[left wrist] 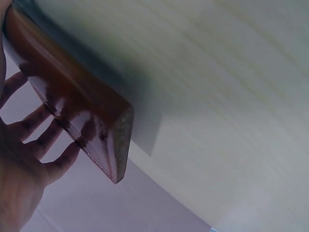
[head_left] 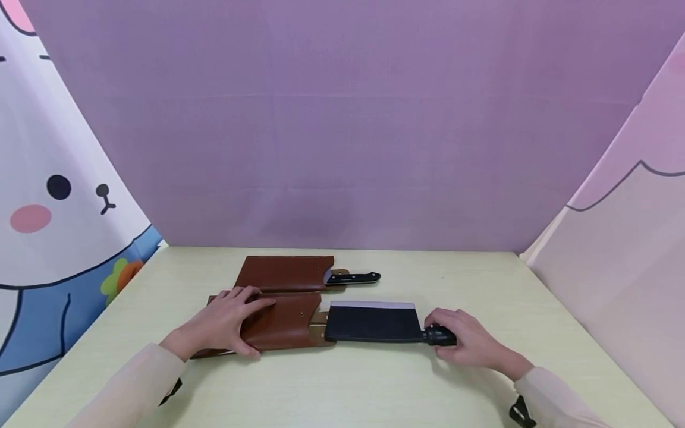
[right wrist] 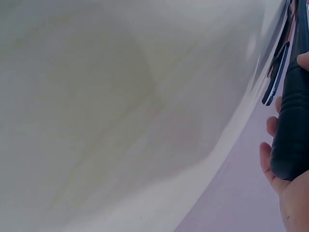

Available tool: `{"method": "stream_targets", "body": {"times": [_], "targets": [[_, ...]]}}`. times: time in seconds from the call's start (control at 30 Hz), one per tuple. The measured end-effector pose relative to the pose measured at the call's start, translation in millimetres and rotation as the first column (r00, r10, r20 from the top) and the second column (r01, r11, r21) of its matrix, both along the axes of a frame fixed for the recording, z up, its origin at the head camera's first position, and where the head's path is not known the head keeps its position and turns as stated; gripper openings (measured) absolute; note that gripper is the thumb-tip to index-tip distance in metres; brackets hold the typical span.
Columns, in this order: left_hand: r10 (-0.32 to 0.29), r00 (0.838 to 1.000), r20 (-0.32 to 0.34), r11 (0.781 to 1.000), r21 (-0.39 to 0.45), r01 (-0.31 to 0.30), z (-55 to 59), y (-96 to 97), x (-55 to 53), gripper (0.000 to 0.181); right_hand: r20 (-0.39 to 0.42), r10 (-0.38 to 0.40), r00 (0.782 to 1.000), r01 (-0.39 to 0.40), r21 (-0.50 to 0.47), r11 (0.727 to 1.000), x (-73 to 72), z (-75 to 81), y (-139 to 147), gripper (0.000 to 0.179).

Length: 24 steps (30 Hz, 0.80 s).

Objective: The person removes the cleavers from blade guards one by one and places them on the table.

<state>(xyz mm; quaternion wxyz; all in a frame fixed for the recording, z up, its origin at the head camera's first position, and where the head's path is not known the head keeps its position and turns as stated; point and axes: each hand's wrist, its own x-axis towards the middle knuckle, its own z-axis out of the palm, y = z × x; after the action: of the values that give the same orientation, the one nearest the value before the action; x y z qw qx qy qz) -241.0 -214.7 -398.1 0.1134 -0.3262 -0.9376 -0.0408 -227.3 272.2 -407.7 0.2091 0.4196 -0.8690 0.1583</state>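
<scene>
A black-bladed cleaver with a pale edge facing the far side lies level in the head view. My right hand grips its ridged black handle. To the left is a brown leather sheath, its tan-lined mouth turned toward the cleaver. The blade's left end meets that mouth; nearly all of the blade shows outside. My left hand holds the sheath's closed end, thumb at the near edge and fingers over the far part. In the left wrist view, its fingers lie along the sheath's side.
Behind the near sheath lies a second brown sheath, with a riveted black knife handle sticking out to the right. Both rest on a pale wood-grain table. A purple cloth backdrop rises at the table's far edge.
</scene>
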Motion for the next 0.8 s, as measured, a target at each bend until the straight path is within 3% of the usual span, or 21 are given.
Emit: {"method": "stream_targets", "body": {"times": [0.8], "targets": [[0.006,0.999,0.043,1.0,0.009,-0.006,-4.8,4.0,-4.6,0.099,0.042,-0.039,0.998,0.04,-0.015,0.999,-0.2,1.5,37,0.045]]}}
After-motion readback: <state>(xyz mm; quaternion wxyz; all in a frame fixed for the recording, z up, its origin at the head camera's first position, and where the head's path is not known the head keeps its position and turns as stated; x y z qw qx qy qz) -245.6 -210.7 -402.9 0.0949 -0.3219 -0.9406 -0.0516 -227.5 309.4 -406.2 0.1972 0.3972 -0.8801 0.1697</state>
